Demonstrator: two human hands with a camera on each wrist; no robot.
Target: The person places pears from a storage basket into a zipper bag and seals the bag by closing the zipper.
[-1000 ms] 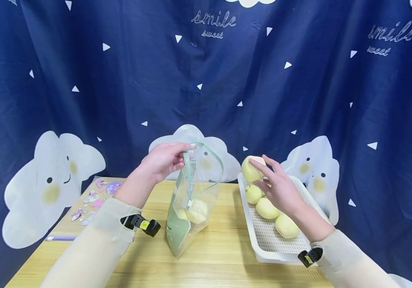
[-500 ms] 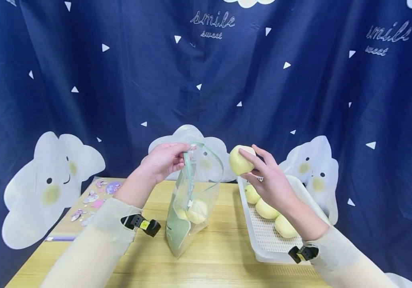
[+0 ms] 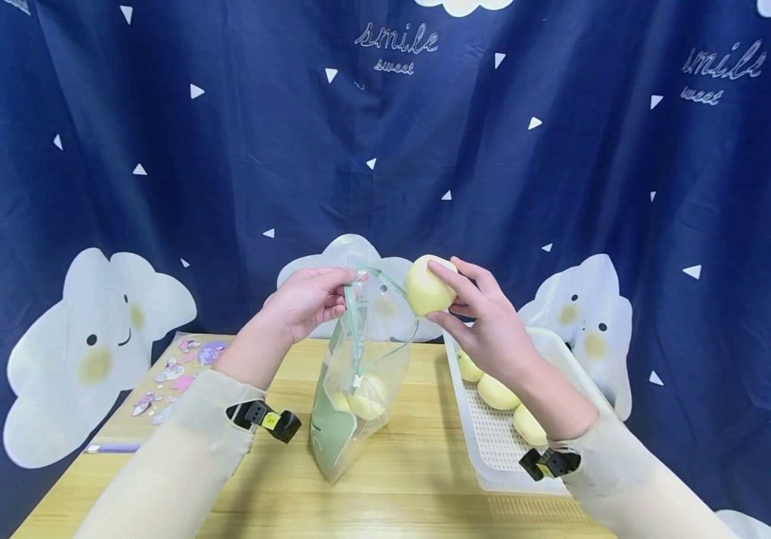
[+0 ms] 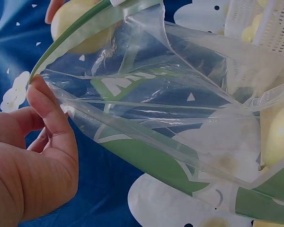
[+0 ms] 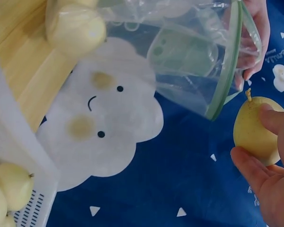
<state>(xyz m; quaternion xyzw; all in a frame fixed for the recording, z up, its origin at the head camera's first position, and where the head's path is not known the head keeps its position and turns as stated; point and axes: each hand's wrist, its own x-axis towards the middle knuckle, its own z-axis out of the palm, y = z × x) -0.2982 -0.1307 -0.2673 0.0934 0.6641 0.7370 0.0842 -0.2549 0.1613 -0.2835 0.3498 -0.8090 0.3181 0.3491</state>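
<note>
Pear (image 3: pixel 428 288), one, pale yellow, stem visible in the right wrist view; held right of centre in the frame, above counter height, beside the mouth of the bag. Right hand (image 3: pixel 493 322): grips the pear between thumb and fingers. Left hand (image 3: pixel 308 299): pinches the rim of the bag, left of centre.

Bag (image 3: pixel 391 355), one, clear plastic with green panel and green-edged mouth, the mouth parted in a loop; lower end on the counter, at the centre of the frame. Contents: at least two pale yellow fruits (image 3: pixel 368 397), in the bottom. Whether the held pear touches the rim cannot be told from the head view; the right wrist view shows it just beside.

Basket (image 3: pixel 471 438), one, white, perforated, right of centre; contains at least three more pears (image 3: pixel 498 391), partly behind the right forearm.

Sleeves (image 3: pixel 170 449), pair, cream, each with a black wrist device (image 3: pixel 271 421).

Decorated sheet (image 3: pixel 150 382), pink and purple figures, left; purple strip (image 3: pixel 112 448) along its near edge.

Counter (image 3: pixel 412 509), light wood. Curtain (image 3: pixel 385 195), navy, white clouds and triangles, behind everything.
</note>
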